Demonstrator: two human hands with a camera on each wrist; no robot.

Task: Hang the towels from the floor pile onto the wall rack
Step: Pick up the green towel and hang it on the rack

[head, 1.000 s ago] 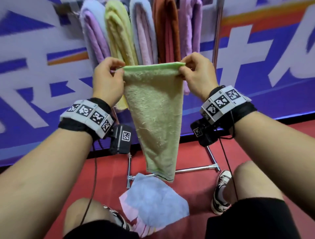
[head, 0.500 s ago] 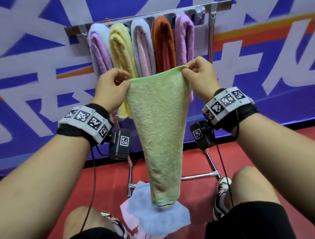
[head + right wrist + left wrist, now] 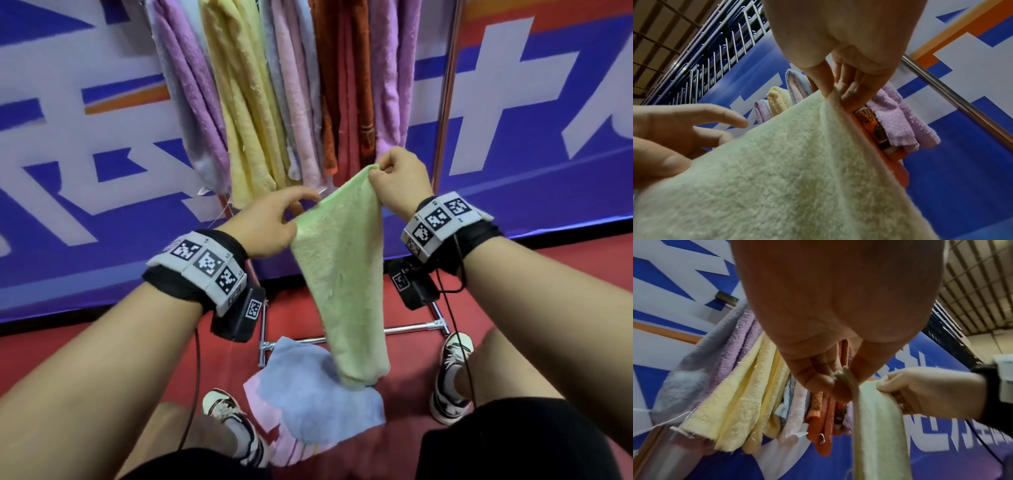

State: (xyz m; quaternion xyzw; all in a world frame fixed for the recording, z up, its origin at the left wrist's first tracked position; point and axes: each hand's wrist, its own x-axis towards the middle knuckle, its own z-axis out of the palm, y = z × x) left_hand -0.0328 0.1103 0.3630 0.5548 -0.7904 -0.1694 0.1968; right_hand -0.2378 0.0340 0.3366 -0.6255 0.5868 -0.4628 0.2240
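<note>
Both hands are now sitting lower against the hung towels than half a second ago, and the green towel's top edge is slanting, right corner high, where it was near level; the rack's top bar is now out of the head view.

Rack (image 3: 448, 85): upright pole standing right of a row of hung towels (image 3: 246, 102) in lilac, yellow, pale blue-pink, rust and pink, packed close together. Free bar likely lies right of the pink one, though that stretch is not showing.

Green towel (image 3: 337, 274): hanging long from its top edge, narrowing downward, tail reaching over the floor pile (image 3: 322, 401); whether it is touching the pile is unclear. Held by the corners, probably to keep it spread flat for draping.

Floor pile: blue cloth lying on pink ones, near the rack's foot, between the person's shoes.

Right hand (image 3: 399, 181): thumb and fingers pinching the far upper corner, raised.

Left hand (image 3: 270, 222): thumb and forefinger pinching the lower corner, other fingers extended loosely.

Judgement: towel is mid-carry, not yet over the bar; a lift is needed.
</note>
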